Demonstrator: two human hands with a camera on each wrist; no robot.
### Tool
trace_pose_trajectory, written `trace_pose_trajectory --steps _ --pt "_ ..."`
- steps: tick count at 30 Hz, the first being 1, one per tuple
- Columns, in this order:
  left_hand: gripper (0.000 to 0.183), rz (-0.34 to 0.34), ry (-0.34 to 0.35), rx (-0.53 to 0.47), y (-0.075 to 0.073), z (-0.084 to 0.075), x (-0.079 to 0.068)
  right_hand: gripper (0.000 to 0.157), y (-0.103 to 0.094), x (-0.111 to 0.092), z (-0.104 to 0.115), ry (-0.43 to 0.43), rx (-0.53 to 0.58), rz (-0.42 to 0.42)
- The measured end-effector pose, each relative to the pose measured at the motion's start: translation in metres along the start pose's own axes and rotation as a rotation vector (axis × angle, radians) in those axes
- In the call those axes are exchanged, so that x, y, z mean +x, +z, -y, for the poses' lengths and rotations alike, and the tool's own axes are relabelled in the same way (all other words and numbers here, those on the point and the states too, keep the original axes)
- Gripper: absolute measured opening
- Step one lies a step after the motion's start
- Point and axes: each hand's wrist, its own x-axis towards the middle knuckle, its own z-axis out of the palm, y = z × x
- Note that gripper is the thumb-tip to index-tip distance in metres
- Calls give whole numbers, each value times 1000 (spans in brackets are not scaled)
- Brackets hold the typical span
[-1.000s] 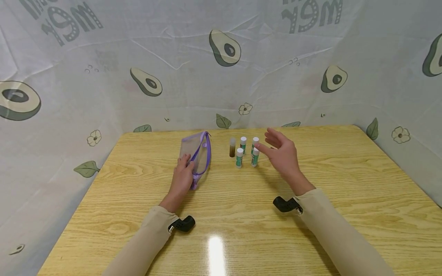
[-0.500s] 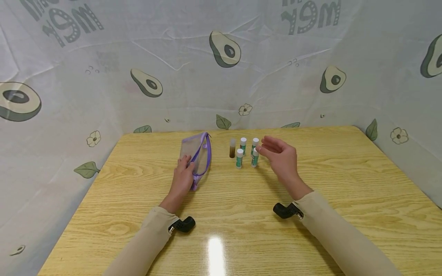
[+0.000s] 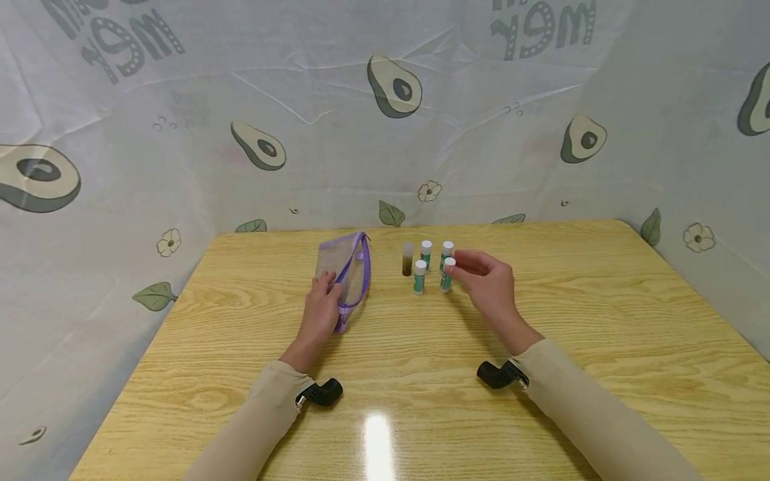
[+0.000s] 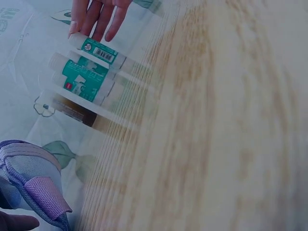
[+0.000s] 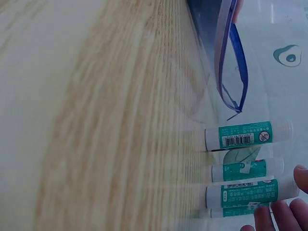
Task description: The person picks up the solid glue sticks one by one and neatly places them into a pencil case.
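Note:
My left hand (image 3: 320, 307) holds the near side of a mesh pouch (image 3: 334, 256) with purple trim, fingers over its left panel and thumb by the zip edge. The pouch gapes toward the right. My right hand (image 3: 492, 286) is at the front right glue stick (image 3: 446, 278), white-capped with a green label. In the right wrist view its thumb (image 5: 301, 177) and fingertips (image 5: 264, 219) lie on either side of that stick's cap; a firm grip does not show. Beside it stand more upright glue sticks: front left (image 3: 419, 279), back left (image 3: 426, 254) and back right (image 3: 446, 254).
A brown tube with a clear cap (image 3: 407, 259) stands left of the glue sticks, toward the pouch. The wooden table (image 3: 409, 374) reaches back to a pale curtain (image 3: 337, 153) printed with avocados. A black wrist camera (image 3: 500, 375) sits at each cuff.
My right hand has come down and slightly left to the front right glue stick, its thumb and fingers drawing closer together. The left hand and the pouch have stayed in place.

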Motion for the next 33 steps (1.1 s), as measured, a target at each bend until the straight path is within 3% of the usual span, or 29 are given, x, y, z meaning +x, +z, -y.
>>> trace_pose_trajectory --steps 25,33 --pt "56 -15 5 -22 0 2 -2 40 5 2 -12 50 -118 51" --pt "56 -11 1 -37 0 1 -3 40 5 1 -13 30 -120 59"
